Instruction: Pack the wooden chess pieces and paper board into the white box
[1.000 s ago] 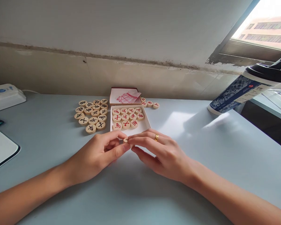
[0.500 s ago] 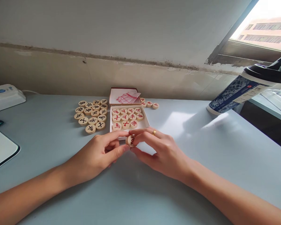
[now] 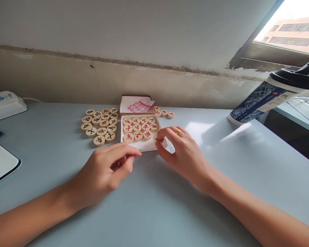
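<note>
A shallow white box on the grey table holds rows of round wooden chess pieces with red characters. My right hand pinches one red-marked piece at the box's right edge, beside the third row. My left hand rests on the table just in front of the box, fingers loosely curled, nothing in it. A cluster of black-marked pieces lies left of the box.
The box lid with a red-printed plastic sheet sits behind the box, a few red pieces to its right. A blue-and-white cup leans at the right. A white device and a white pad lie at the left edge.
My right hand took the piece from between both hands and carried it forward to the box's right side. My left hand let go and stayed in place.
</note>
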The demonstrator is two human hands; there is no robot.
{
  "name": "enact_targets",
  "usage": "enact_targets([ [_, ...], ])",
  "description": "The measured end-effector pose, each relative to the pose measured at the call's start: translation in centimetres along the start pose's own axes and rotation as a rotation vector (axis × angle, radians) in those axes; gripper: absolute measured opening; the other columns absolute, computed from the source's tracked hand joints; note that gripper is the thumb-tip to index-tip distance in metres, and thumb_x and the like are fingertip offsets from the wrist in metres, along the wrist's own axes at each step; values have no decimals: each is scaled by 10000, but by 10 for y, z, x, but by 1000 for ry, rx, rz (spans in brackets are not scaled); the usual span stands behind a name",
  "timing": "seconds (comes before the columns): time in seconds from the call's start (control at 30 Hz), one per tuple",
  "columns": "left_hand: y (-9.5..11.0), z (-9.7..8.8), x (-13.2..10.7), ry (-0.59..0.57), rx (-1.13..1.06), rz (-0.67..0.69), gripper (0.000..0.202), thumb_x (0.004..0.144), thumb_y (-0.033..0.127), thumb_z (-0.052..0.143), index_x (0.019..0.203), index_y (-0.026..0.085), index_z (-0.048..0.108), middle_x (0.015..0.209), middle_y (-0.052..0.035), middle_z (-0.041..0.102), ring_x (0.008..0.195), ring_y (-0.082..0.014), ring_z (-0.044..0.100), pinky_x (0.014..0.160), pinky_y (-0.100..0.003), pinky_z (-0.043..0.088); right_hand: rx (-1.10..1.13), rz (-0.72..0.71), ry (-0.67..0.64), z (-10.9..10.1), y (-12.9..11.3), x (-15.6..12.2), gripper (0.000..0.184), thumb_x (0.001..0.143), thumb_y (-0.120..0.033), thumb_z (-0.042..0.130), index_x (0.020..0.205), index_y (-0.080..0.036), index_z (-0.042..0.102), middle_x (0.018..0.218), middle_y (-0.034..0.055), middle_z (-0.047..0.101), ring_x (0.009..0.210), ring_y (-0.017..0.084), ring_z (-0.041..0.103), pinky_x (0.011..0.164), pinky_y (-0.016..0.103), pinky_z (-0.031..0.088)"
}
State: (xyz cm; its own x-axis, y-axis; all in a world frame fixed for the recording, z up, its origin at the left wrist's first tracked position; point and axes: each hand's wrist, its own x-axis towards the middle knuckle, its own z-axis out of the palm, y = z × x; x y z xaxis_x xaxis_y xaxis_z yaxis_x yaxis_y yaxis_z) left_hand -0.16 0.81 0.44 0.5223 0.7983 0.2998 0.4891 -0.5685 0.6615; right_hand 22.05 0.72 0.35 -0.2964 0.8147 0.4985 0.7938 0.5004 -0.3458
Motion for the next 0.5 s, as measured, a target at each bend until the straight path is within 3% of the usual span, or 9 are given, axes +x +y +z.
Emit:
enact_targets([
  [0.07,-2,2,-1,37,110,148,190,904,122,472,960,201,636,835,18,596,656,-81,551,626,-199,440,-23,39,-17,0,1,0,116,844,-100,552,833,-214,532,831,17,644,822,191,572,773,340,439],
  [0.13,-5,4,-2,38,175,199,197,904,96,473,990,195,620,934,4,587,732,-85,581,690,-211,447,-44,73,-52,-1,0,0,110,850,-110,548,806,-210,534,802,17,637,803,191,568,764,340,433],
  [0.3,-10,8,-2,82,305,181,178,907,123,504,1018,211,612,1058,-4,575,779,-103,624,713,-240,452,-103,60,-84,-1,0,0,160,909,-164,526,762,-196,579,795,37,650,791,196,566,765,356,439],
  [0.5,-10,9,-3,60,408,142,193,905,154,501,1048,234,603,1105,-12,555,739,-113,622,694,-268,452,-142,-58,-2,2,2,-3,152,938,-239,543,871,-194,672,1075,84,687,966,236,594,855,403,466],
])
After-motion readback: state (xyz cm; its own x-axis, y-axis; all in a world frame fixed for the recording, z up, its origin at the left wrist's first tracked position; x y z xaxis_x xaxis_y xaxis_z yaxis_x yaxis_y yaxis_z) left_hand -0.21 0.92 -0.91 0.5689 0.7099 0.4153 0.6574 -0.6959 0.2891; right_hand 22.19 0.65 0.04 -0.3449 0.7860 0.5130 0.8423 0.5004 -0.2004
